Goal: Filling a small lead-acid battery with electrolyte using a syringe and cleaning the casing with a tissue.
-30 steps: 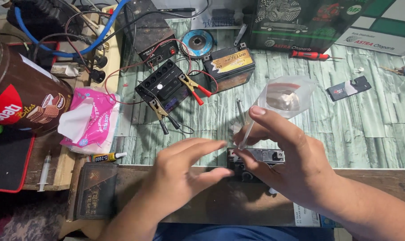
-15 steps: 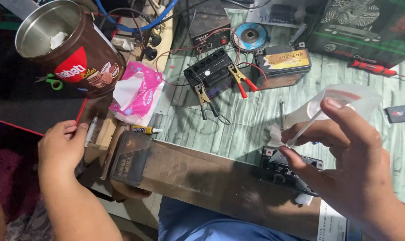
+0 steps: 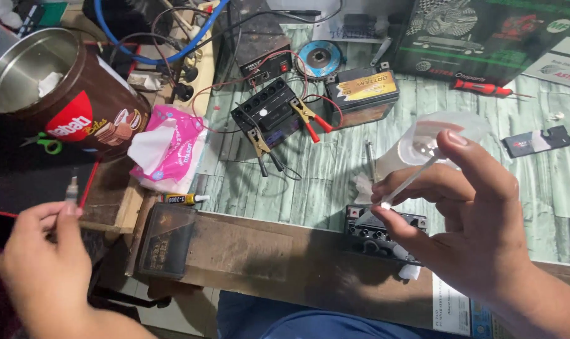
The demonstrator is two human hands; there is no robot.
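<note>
The thin white stick (image 3: 409, 181) is pinched in the right hand (image 3: 467, 220), its long axis slanting from lower left up toward the clear plastic cup (image 3: 435, 135), just above the small black battery (image 3: 379, 232) on the desk (image 3: 266, 251). The left hand (image 3: 43, 251) pinches a small syringe-like tool (image 3: 72, 187), upright, well apart. The work looks mid-step, with both tools held ready; bringing them together would call for a steady aim.

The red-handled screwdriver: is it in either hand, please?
No, the red-handled screwdriver lies on the table, apart from both hands.
</note>
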